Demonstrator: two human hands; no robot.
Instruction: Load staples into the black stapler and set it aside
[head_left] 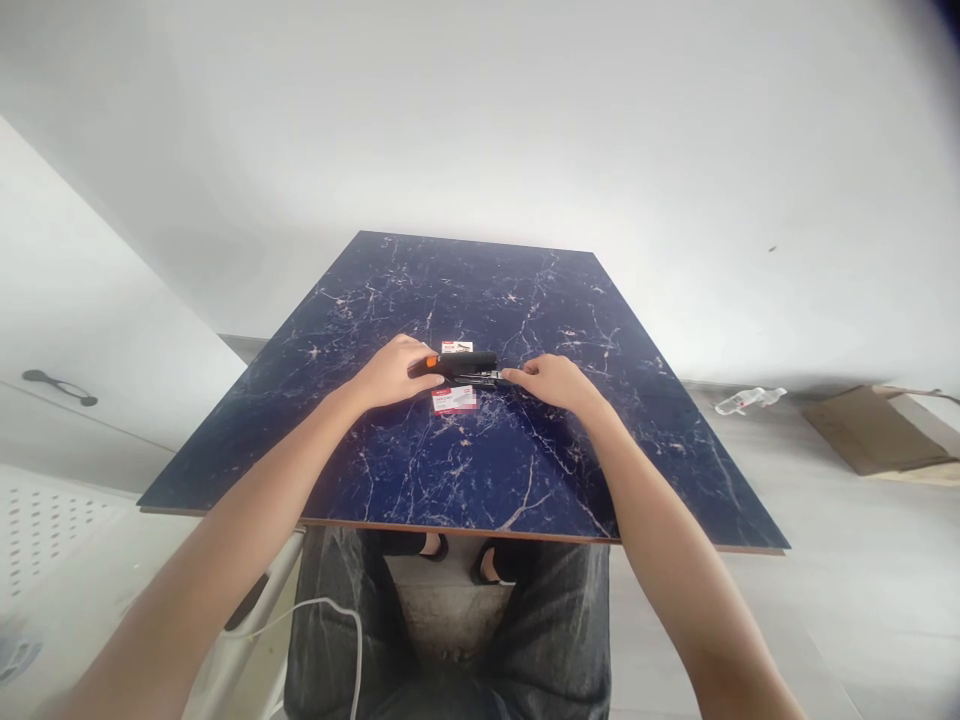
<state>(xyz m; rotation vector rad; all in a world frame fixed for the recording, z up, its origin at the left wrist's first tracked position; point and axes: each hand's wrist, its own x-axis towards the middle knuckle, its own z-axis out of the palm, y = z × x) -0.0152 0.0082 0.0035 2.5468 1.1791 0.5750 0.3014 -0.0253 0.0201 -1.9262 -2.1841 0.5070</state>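
While the left hand (397, 372) grips the black stapler (474, 362) by its orange-marked end, thumb on the near side, the right hand (553, 378) meets the silvery front end with thumb and fingers drawn together; whether they pinch the metal, I cannot tell. The stapler is over the middle of the blue table (450, 480), between a far card (457, 347) and a near card (452, 401). Rightward, a clear bottle (742, 401) lies on the floor (862, 560) near a brown box (859, 430).
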